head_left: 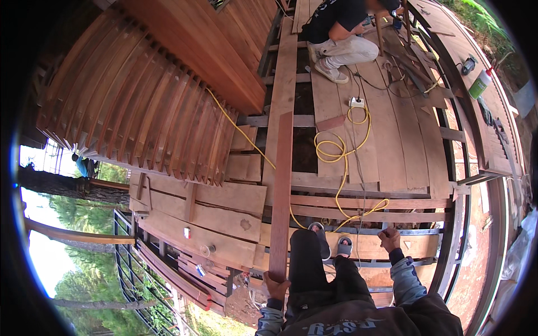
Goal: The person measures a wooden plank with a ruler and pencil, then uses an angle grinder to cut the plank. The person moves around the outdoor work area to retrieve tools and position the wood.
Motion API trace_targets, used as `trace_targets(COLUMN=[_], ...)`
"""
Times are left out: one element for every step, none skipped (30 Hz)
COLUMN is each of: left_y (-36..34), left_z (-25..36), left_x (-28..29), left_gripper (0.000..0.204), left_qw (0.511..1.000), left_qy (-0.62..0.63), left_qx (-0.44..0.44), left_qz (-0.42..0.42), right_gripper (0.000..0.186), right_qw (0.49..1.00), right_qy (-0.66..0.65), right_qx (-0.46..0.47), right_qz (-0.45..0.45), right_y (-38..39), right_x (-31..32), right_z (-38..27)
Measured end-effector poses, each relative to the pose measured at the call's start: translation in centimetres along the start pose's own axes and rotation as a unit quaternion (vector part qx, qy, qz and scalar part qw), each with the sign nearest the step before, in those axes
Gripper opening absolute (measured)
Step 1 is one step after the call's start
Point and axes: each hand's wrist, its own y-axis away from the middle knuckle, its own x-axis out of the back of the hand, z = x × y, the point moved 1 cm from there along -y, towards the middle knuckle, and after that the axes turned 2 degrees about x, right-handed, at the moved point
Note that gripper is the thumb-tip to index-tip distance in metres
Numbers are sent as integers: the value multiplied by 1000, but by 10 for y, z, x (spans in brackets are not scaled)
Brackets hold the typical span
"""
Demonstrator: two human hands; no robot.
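Observation:
A long reddish-brown wooden plank (282, 207) stretches away from me, its near end by my left thigh. My left hand (276, 285) is wrapped round that near end. To the right of my knees, my right hand (389, 239) hangs above the boards with its fingers curled in. Whatever it may hold is too small or hidden to make out. A yellow extension cord (343, 185) lies in loops on the deck ahead, between the plank and my right hand. It runs to a white socket block (356, 102).
Gaps open between the frame beams (305, 120). At the left stands a slatted wooden structure (140, 106). A co-worker (342, 33) crouches at the far end near scattered offcuts (412, 64). A glue bottle (481, 84) and a power tool (468, 65) rest on the right-hand ledge.

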Motion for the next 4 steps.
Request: trace_targets(left_y=[-2, -5, -19, -34], left_z=[18, 29, 30, 28], left_x=[3, 4, 0, -5], left_gripper=[81, 84, 86, 88], left_qw=[1000, 1000, 1000, 999], left_qy=[-24, -12, 6, 24], left_qx=[-14, -10, 8, 25], left_qz=[11, 11, 0, -11], right_gripper=[22, 33, 37, 37], right_qw=[1000, 1000, 997, 997], right_qy=[6, 13, 61, 69], right_qx=[3, -5, 46, 45], right_qz=[-12, 1, 5, 6], right_y=[-5, -12, -21, -36], right_x=[-1, -9, -19, -21], right_z=[-2, 12, 14, 11])
